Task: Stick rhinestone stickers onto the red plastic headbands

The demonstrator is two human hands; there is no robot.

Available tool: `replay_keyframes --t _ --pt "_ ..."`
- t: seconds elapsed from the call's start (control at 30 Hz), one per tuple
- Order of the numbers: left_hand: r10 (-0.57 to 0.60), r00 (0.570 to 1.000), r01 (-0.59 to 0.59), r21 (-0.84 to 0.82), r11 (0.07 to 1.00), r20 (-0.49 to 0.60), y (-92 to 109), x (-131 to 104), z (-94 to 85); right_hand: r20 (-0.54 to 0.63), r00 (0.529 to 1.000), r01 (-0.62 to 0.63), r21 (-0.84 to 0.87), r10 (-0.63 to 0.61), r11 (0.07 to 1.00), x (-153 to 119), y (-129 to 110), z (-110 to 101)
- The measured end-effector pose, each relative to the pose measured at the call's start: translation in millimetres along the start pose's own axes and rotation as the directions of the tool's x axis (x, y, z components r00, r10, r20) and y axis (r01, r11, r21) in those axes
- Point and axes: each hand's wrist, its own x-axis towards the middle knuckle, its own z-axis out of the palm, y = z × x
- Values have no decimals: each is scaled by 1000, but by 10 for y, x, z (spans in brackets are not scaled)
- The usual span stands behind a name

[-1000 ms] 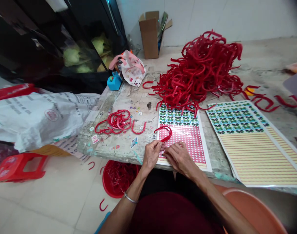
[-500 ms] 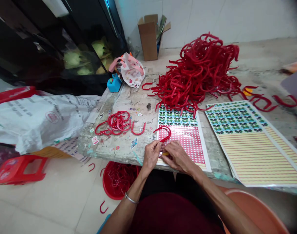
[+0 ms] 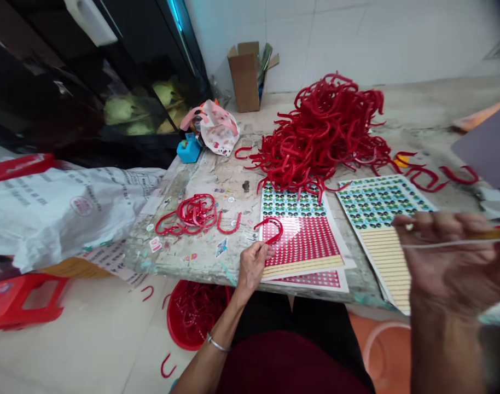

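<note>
My left hand (image 3: 252, 265) is at the front edge of the table, its fingers pinched on the lower end of a red U-shaped band (image 3: 279, 229). The band lies over a sticker sheet (image 3: 303, 238) printed with green-and-black, red and yellow rows. Raised on the far right, close to the camera, is my right hand (image 3: 442, 257). Its fingers are curled, with a thin pale line and a yellowish piece across them; what exactly it grips is blurred. Behind the sheet rises a big heap of red bands (image 3: 324, 131).
A second sticker sheet (image 3: 373, 235) lies to the right. Left on the table are a small pile of bands (image 3: 196, 212), a blue box (image 3: 188, 149) and a patterned bag (image 3: 217, 128). A carton (image 3: 244, 79) stands behind. Below are a red basin (image 3: 176, 336) and a red stool (image 3: 24, 298).
My right hand has left the band and swung up and far to the right. My left hand still pinches the band. The top sticker sheet has shifted, showing another sheet's edge beneath.
</note>
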Motion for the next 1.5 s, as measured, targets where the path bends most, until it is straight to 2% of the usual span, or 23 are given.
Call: replay_keyframes --t 0.07,0.13,0.2,0.27,0.37,0.5,0.6,0.7,0.77,0.83,0.93,1.0,1.03,1.07,1.13,1.2,1.27,1.33,1.43,1.5 --pt "-8 1000 8 -16 1000 0 61 -8 18 13 999 44 -8 -44 999 70 -131 -2" --pt "-11 1000 11 -35 999 6 200 -33 56 76 997 47 -204 -32 978 76 -72 61" --pt "4 999 -2 -74 997 33 413 -76 115 230 971 63 -520 68 852 49 109 175" --pt "53 993 -37 -155 987 101 657 -127 186 417 878 158 -718 237 678 19 305 306" --pt "109 978 -72 -205 976 177 953 -185 284 570 792 391 -748 217 537 3 472 468" --pt "135 977 -103 -192 976 163 1088 -190 361 654 740 556 -727 157 404 32 439 573" --pt "163 982 -144 -174 974 98 1084 -164 395 650 749 600 -747 125 287 65 407 572" --pt "188 981 -176 -207 962 38 1087 -138 418 556 829 537 -822 63 188 106 521 454" --pt "191 981 -182 -257 949 11 1098 -124 424 464 883 441 -873 73 209 127 679 308" --pt "192 981 -184 -317 930 -8 1112 -112 422 386 915 343 -898 120 276 123 852 145" --pt "193 981 -190 -400 897 -34 1133 -102 422 277 960 249 -910 40 331 27 1010 -24" --pt "194 980 -190 -433 881 -35 1140 -104 438 152 987 113 -891 54 439 -103 1008 -32" --pt "195 980 -189 -442 877 -31 1141 -110 453 87 987 4 -846 132 533 -180 984 0" --pt "194 981 -183 -449 875 -20 1138 -119 471 45 963 -138 -763 265 632 -258 950 54" --pt "185 983 -159 -459 874 11 1124 -149 516 60 864 -412 -485 499 771 -392 883 211" --pt "166 985 -122 -469 875 54 1100 -193 555 124 794 -563 -220 596 796 -468 836 389" --pt "153 985 -99 -466 879 79 1068 -243 576 135 797 -586 -62 588 808 -485 817 533" --pt "146 987 -100 -435 895 73 1026 -287 573 71 848 -523 -43 525 851 -470 812 611" --pt "116 993 -93 -388 917 34 948 -326 545 -29 938 -338 -301 346 892 -448 796 609" --pt "64 997 -44 -405 913 36 892 -336 531 -24 979 -187 -507 204 841 -436 758 566"
